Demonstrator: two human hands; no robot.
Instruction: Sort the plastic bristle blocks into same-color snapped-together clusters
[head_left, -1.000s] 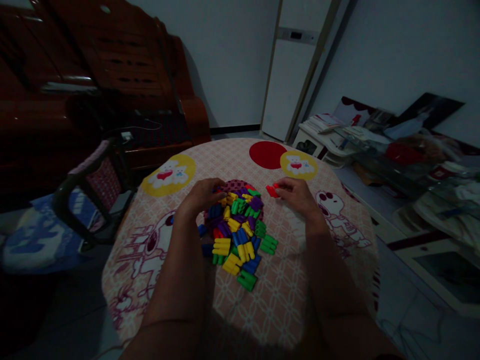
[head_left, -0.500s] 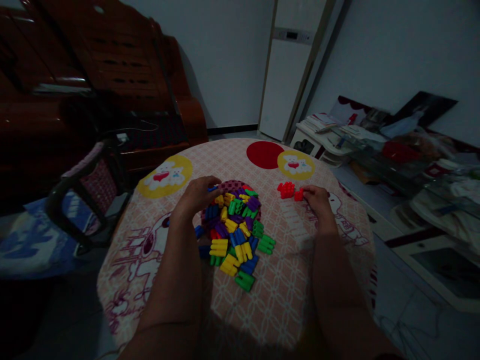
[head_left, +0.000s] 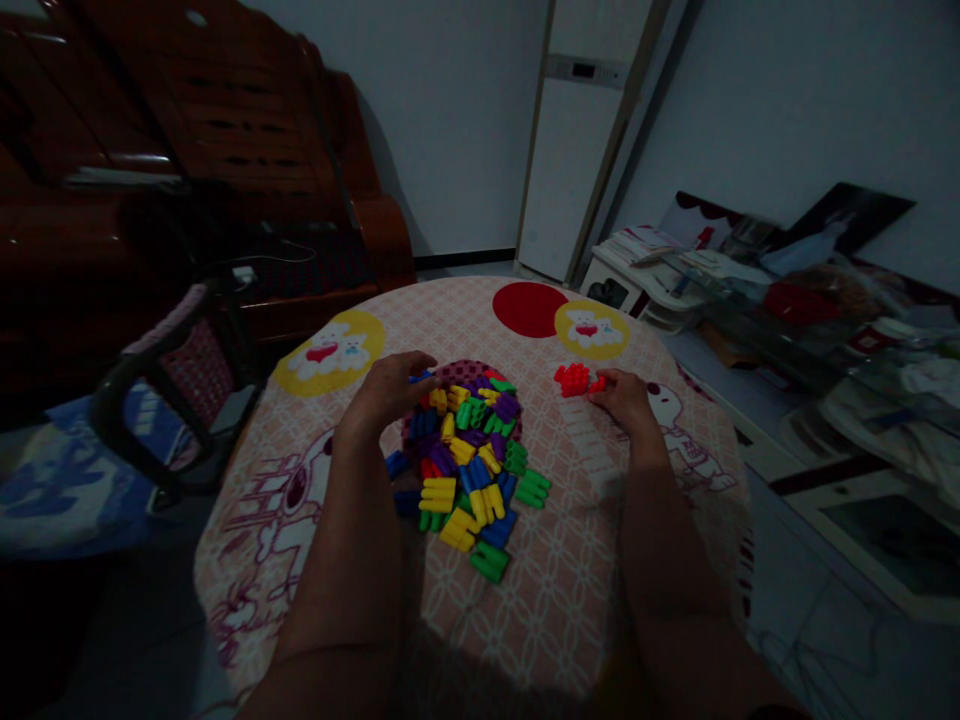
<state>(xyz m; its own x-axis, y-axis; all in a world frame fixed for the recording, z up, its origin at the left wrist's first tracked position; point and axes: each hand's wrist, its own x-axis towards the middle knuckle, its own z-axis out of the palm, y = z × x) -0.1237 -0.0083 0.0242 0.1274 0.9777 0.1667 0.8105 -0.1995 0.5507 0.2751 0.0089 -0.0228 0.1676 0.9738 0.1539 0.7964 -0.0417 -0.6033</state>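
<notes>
My right hand pinches a small red block between its fingertips. Right beside that block, on the cloth, sits a cluster of red blocks. At the upper left of the heap, my left hand curls its fingers and thumb around a blue block, which is partly hidden. The heap mixes yellow blocks, green blocks, purple blocks and more blue ones. Under it shows the rim of a dark pink perforated basket or tray.
A patterned cloth covers the round table. To the left stand a chair with a pink woven back and a wooden sofa. A cluttered glass-topped cabinet stands on the right, and a tall white appliance behind.
My right hand has shifted slightly left with the red block, closer to the red cluster. My left hand has drawn slightly left, the blue block moving with it.
</notes>
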